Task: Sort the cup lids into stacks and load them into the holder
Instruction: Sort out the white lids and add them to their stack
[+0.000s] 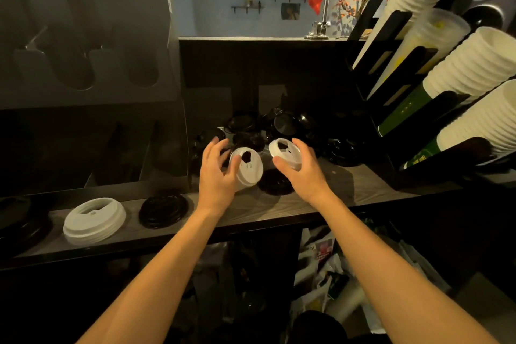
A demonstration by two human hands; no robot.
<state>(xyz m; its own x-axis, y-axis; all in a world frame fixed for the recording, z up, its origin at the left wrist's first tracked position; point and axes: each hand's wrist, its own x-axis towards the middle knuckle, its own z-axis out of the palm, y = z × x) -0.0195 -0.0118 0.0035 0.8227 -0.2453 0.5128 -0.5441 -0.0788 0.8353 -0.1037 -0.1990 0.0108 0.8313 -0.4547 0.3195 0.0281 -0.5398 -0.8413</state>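
Head view: the holder (92, 45) stands up and to the left of our hands. A heap of black lids (284, 123) lies just beyond them, and a white stack (94, 220) sits nearer us, left of them. Our left hand (216, 173) curls round a short white pile (248, 169); our right hand (303, 169) grips a white lid (283, 149).

Single head-worn wide-angle view, forward and down, close over the counter (349, 180).

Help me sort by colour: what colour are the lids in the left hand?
White lids in the left hand; head view.
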